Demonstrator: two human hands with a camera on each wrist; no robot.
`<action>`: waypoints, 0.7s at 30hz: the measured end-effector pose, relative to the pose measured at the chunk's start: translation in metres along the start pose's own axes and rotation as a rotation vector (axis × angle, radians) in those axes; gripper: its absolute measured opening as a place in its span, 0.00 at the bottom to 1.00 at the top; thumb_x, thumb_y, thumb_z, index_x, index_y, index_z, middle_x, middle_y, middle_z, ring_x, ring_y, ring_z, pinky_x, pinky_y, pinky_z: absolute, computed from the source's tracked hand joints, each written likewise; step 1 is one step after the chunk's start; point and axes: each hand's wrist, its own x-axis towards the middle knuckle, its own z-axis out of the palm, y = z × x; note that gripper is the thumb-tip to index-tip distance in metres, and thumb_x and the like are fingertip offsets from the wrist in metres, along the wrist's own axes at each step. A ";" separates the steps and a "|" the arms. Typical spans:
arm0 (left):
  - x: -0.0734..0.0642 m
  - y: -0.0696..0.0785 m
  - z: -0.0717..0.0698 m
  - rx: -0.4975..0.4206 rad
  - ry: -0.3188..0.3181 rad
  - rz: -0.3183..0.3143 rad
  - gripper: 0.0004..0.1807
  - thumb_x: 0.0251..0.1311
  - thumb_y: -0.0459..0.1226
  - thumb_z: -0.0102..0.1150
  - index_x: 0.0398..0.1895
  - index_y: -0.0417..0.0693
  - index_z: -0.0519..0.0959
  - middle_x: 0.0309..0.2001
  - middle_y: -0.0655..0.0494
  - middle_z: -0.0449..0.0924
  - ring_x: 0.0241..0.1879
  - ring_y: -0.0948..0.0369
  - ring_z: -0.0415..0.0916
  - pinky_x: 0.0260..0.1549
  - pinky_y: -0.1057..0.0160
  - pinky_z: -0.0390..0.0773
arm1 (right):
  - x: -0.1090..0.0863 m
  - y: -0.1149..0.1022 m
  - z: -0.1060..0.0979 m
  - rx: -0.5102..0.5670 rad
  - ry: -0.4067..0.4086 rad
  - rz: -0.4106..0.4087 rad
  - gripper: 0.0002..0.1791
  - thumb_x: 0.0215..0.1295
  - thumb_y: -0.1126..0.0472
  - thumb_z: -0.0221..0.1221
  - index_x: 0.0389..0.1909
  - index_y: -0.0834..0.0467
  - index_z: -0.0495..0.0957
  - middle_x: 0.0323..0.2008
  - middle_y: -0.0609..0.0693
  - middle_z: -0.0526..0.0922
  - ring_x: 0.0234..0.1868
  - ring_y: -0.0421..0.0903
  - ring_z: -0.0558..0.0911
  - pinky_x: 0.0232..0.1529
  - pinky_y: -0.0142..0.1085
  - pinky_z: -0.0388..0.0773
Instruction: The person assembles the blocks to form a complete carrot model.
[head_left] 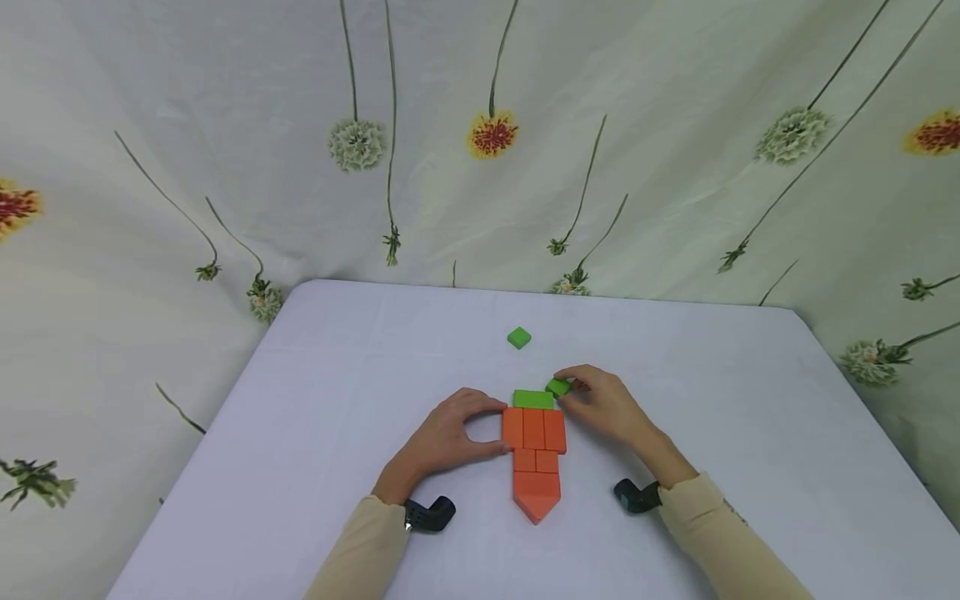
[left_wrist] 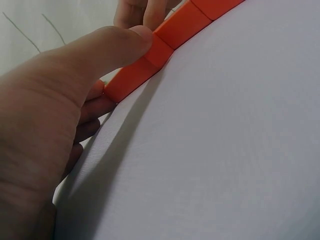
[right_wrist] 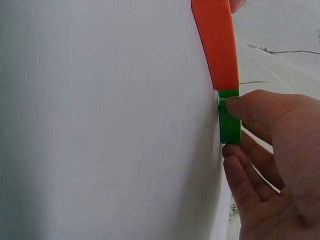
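On the white table, orange blocks lie in a flat figure: three upright blocks (head_left: 533, 429) side by side, two small blocks (head_left: 536, 461) below, and a pointed orange block (head_left: 536, 493) nearest me. A green rectangular block (head_left: 531, 399) lies across the far end. My left hand (head_left: 442, 429) spans the leftmost upright orange block (head_left: 512, 427), index finger at its far corner and thumb at its near one. Between thumb and fingers, my right hand (head_left: 607, 406) pinches a small green block (head_left: 558, 387) at the right end of the green rectangle; the right wrist view shows this green block (right_wrist: 230, 125) too.
Farther back on the table (head_left: 360, 350) lies another small green block (head_left: 519, 337), turned cornerwise. Behind the table hangs a pale cloth (head_left: 660, 167) printed with flowers. A dark wrist camera (head_left: 431, 515) is strapped on my left wrist, another camera (head_left: 636, 497) on my right.
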 end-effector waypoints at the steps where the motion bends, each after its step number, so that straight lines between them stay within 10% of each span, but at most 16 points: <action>1: 0.000 0.000 0.000 0.001 0.001 0.000 0.29 0.55 0.52 0.77 0.61 0.60 0.82 0.55 0.63 0.82 0.60 0.62 0.74 0.61 0.54 0.78 | 0.000 0.000 0.000 -0.002 -0.005 -0.001 0.20 0.65 0.66 0.67 0.58 0.60 0.82 0.52 0.55 0.85 0.49 0.51 0.83 0.55 0.48 0.83; 21: 0.000 0.001 -0.001 0.000 -0.003 -0.002 0.29 0.55 0.52 0.77 0.61 0.59 0.82 0.55 0.62 0.82 0.60 0.61 0.74 0.61 0.53 0.78 | 0.026 -0.004 -0.010 -0.019 -0.003 -0.012 0.20 0.69 0.63 0.64 0.61 0.61 0.80 0.58 0.58 0.84 0.55 0.56 0.83 0.58 0.52 0.82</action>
